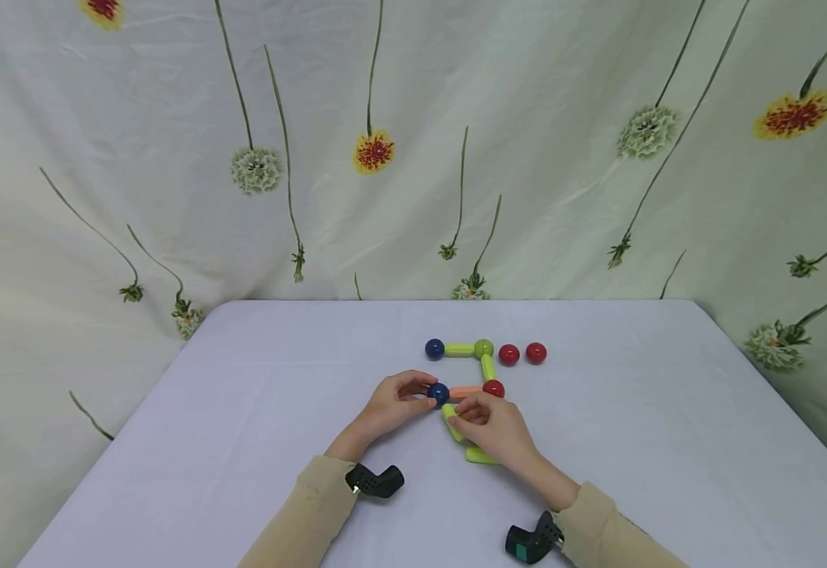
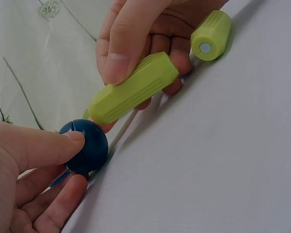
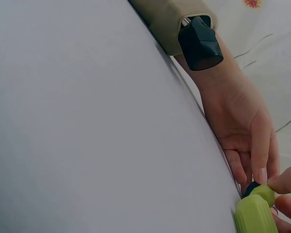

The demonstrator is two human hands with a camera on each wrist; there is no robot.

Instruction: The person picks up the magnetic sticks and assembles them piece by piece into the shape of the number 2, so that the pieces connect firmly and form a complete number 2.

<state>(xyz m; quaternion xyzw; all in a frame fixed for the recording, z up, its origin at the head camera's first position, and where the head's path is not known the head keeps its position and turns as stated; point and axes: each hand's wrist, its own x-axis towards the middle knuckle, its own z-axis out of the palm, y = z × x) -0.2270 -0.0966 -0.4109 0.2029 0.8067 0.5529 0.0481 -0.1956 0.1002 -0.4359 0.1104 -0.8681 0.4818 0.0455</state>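
Note:
My left hand pinches a dark blue ball between thumb and fingers, close over the table. In my right hand is a yellow-green magnetic rod, gripped by thumb and fingers, its near end right at the blue ball. From that ball an orange rod runs right to a red ball. A yellow-green rod leads up from there to a green ball, and another rod joins it to a second blue ball.
Two loose red balls, one beside the other, sit right of the green ball. A spare yellow-green rod lies below my right hand, partly covered by it. Behind the white table hangs a flowered cloth.

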